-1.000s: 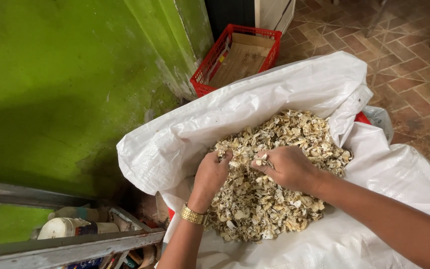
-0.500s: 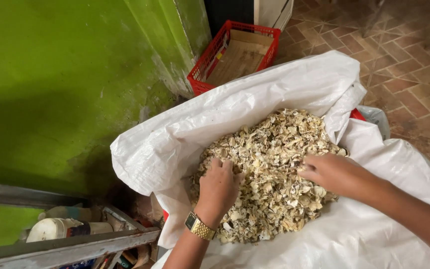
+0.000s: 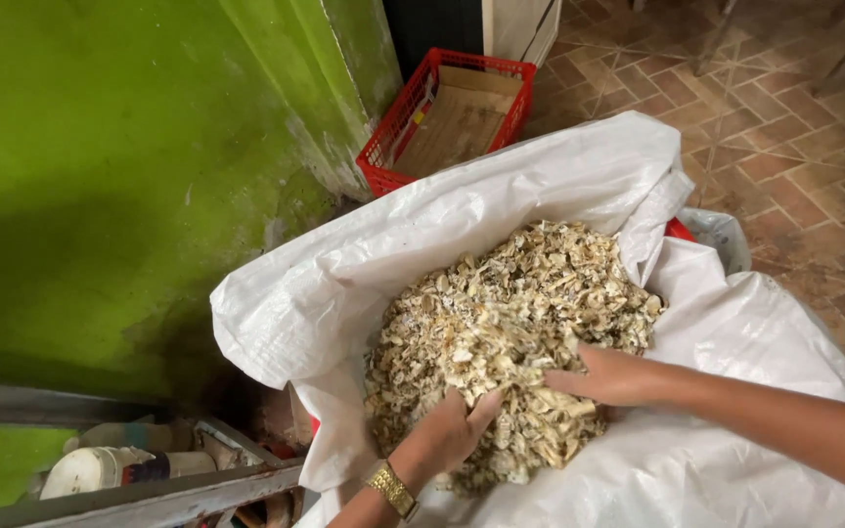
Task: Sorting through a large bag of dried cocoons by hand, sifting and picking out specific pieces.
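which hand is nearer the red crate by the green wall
Left. The left hand sits on the sack's wall side, below the red crate; the right hand lies farther right.

Pale, dry shell flakes (image 3: pixel 511 323) heaped loose in open white sack (image 3: pixel 579 186).

My arms are bare, no sleeves; a gold metal-link wristwatch (image 3: pixel 390 488) circles my left wrist.

A red plastic crate (image 3: pixel 447 117) holding cardboard stood against the green wall (image 3: pixel 100 176). Brown brick floor (image 3: pixel 784 127) lay alongside. A white container (image 3: pixel 85 469) sat at lower left.
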